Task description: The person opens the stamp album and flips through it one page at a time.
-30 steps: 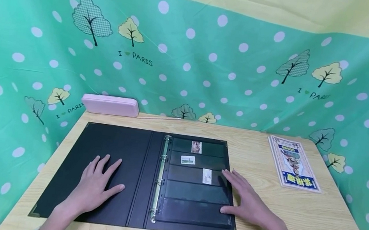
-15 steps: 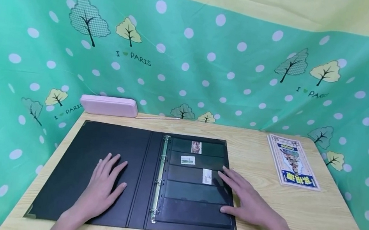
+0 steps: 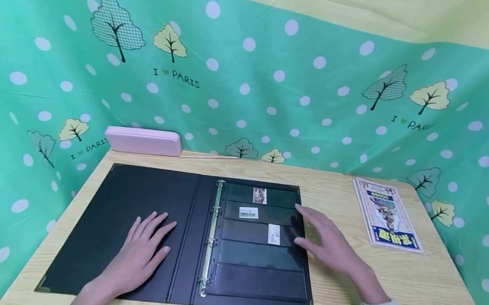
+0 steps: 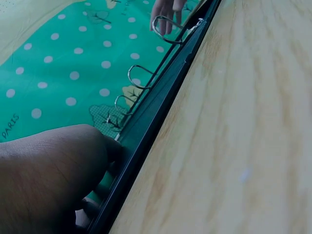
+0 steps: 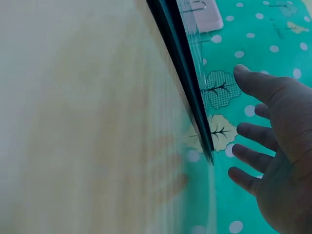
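Note:
A black ring binder point(image 3: 138, 187) lies spread flat on the wooden table, metal rings point(image 3: 210, 241) along its middle. On its right side sits a dark pocket page point(image 3: 259, 283) with clear strips. Three stamps show in its upper rows: a reddish one point(image 3: 260, 195), a landscape one point(image 3: 248, 212) and a pale one point(image 3: 274, 234). My left hand point(image 3: 136, 257) rests on the left cover, fingers extended. My right hand point(image 3: 330, 240) hovers at the page's right edge with fingers spread, holding nothing; the right wrist view shows it raised above the binder.
A pink case point(image 3: 143, 141) stands at the back left, with a thin stick point(image 3: 208, 157) beside it. Toward the back right lies a stack of printed sheets point(image 3: 388, 214). A green dotted cloth point(image 3: 256, 71) hangs behind the table.
My right hand has lifted from the page's edge and shifted toward the back. The left hand has slid a little to the right on the cover. The stamps stay where they were.

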### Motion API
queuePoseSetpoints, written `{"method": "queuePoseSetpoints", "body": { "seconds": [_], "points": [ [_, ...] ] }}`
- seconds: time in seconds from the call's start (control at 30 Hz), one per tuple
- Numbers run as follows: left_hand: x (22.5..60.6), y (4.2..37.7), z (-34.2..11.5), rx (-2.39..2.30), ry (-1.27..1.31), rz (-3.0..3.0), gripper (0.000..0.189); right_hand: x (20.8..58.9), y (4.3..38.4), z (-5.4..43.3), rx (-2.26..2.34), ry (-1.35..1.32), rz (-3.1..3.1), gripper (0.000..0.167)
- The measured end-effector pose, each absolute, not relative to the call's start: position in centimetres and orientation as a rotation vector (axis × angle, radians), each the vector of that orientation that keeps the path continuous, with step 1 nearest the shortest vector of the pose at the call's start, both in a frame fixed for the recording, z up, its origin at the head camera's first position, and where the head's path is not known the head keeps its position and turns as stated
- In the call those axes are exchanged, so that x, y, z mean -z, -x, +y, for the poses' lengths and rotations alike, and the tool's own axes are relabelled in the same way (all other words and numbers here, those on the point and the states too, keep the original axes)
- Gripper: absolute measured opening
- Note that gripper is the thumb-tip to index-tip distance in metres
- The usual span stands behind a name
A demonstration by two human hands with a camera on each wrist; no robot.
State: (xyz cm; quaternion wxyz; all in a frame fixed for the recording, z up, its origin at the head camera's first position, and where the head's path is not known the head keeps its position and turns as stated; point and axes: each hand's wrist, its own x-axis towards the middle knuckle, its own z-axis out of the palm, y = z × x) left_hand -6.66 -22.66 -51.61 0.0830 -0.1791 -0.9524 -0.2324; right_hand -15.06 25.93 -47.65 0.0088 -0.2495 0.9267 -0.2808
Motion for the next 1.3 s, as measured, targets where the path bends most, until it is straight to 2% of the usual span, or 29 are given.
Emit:
{"method": "queuePoseSetpoints", "body": {
  "seconds": [0.3,0.63,1.0,1.3],
  "points": [
    [51.4,6.6,-22.6,0.686,0.523,-2.861,0.053,48.7,18.5,25.5,0.949,0.645,2.854,0.084],
    [51.3,6.6,-22.6,0.688,0.517,-2.868,0.053,50.2,20.7,25.2,0.92,0.653,2.896,0.09],
    [51.7,6.7,-22.7,0.682,0.54,-2.838,0.052,51.6,21.0,25.2,0.695,0.702,2.983,0.109],
    [52.0,6.7,-22.8,0.681,0.548,-2.829,0.052,51.3,20.9,24.9,0.655,0.633,2.947,0.104]
  ]
}}
